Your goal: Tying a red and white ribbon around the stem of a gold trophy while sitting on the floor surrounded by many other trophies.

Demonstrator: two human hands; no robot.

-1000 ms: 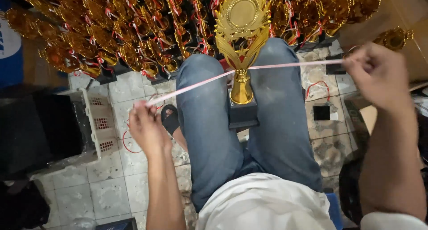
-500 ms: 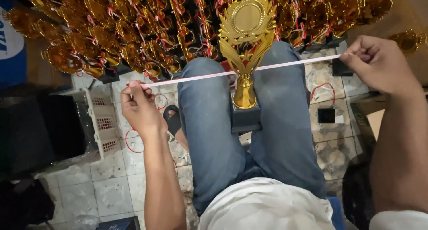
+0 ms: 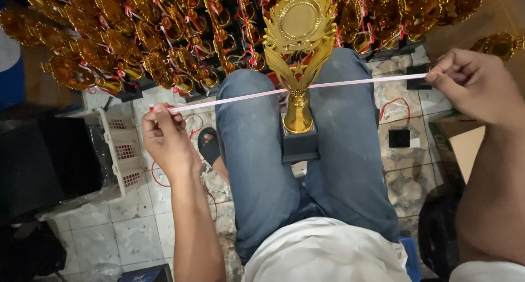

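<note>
Tiles (image 3: pixel 136 233), pale and stained, cover the floor, and loops of thin red string (image 3: pixel 395 104) lie loose on them. Along the far side of the floor a dense bank of finished gold trophies (image 3: pixel 136 47) is packed together, each with a bit of red and white ribbon on it. A white perforated plastic basket (image 3: pixel 123 148) stands at the left, against a large dark mass that cannot be made out. A brown cardboard box (image 3: pixel 465 142) sits open at the right edge, and a small black square block (image 3: pixel 398 138) rests on a tile just beside it. The person sits with knees apart in blue jeans (image 3: pixel 257 167), and a foot in a dark sandal (image 3: pixel 208 142) shows beside the left leg. Between the knees stands a single gold trophy (image 3: pixel 298 47) with a round medallion top on a black base (image 3: pixel 299 145), upright. A pale pink ribbon (image 3: pixel 240 98) is stretched taut across the front of its stem. The left hand (image 3: pixel 167 140) pinches one end of the ribbon low at the left, fingers curled closed on it; the right hand (image 3: pixel 478 85) grips the other end between thumb and fingertips, higher at the right.
</note>
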